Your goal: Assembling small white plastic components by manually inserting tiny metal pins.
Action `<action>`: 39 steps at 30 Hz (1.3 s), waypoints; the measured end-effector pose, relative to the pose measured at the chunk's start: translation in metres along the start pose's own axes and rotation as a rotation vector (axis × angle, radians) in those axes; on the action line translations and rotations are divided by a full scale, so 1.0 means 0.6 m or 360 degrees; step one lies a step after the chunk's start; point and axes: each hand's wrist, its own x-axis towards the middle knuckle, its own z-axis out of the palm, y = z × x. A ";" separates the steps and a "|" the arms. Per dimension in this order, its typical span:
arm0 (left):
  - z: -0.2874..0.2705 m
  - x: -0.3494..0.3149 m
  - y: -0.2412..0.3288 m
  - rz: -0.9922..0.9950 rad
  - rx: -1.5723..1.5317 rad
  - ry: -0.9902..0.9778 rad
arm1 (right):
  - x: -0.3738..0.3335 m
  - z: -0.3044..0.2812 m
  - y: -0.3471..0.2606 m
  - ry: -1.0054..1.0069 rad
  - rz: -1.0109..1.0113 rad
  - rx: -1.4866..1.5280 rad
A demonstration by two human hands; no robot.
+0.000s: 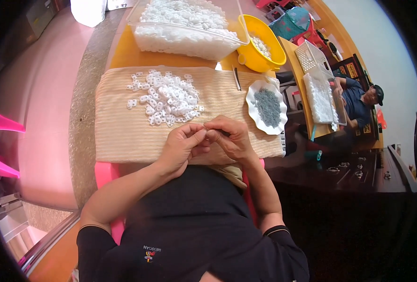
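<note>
My left hand (186, 144) and my right hand (230, 137) meet over the near edge of a beige striped cloth (119, 134). Both are closed in a pinch, thumbs against fingertips. Whatever they hold between them is hidden or too small to make out. Just beyond my fingers lies a loose heap of small white plastic pieces with holes (168, 99). To the right of the heap, a white wavy-edged dish (252, 109) holds many tiny grey parts (268, 107). A thin dark stick (237, 77) rests on the cloth above the dish.
At the back stands a clear plastic bin (189, 40) full of white pieces, beside a yellow basin (276, 55) with more inside. Off to the right, another person (356, 101) sits at a table with a white basket (314, 58). A pink stool (1, 141) is at far left.
</note>
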 end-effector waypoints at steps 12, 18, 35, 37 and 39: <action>0.004 0.004 0.000 0.0058 -0.0029 0.0060 | -0.019 0.006 0.003 0.0138 0.0447 0.0212; -0.001 0.002 0.003 0.0046 -0.0004 0.0043 | -0.023 0.021 0.011 0.0216 0.0249 0.0257; 0.002 0.003 0.001 0.0040 0.0105 0.0079 | 0.000 -0.204 0.034 0.0376 0.0323 -0.1398; 0.005 0.002 0.003 0.0037 0.0104 0.0069 | 0.007 -0.215 0.048 0.0312 0.0293 -0.1521; 0.007 0.002 0.004 0.0030 0.0103 0.0061 | 0.009 -0.219 0.058 0.0246 0.0266 -0.1641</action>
